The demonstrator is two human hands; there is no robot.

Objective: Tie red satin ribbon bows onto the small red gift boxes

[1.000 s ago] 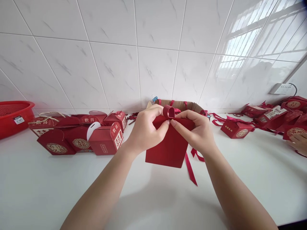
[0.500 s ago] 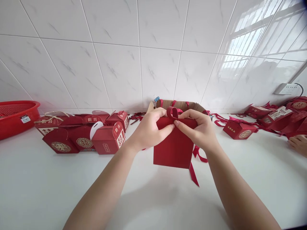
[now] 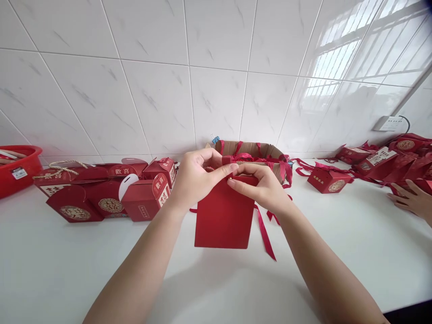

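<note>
A plain red gift box (image 3: 223, 220) hangs upright above the white table, held at its top edge between my two hands. My left hand (image 3: 202, 177) is closed, its thumb and fingers pinching dark red ribbon (image 3: 228, 159) at the middle of that edge. Tip to tip with it, my right hand (image 3: 261, 185) is closed as well, pinching the ribbon just below. My fingers hide most of the ribbon where it crosses the box. One loose ribbon tail (image 3: 265, 236) dangles beside the box's right side.
Behind my hands stands a cardboard carton (image 3: 266, 149) with ribbons draped over its rim. Printed red boxes (image 3: 111, 202) cluster at left beside a red plastic basket (image 3: 29, 168). At right are another red box (image 3: 329, 180), more boxes and another person's hand (image 3: 415, 200).
The ribbon loop that stood above the box is now gathered between my fingers. The box sits lower and further left in view. Another person's hand has come further into view at right.
</note>
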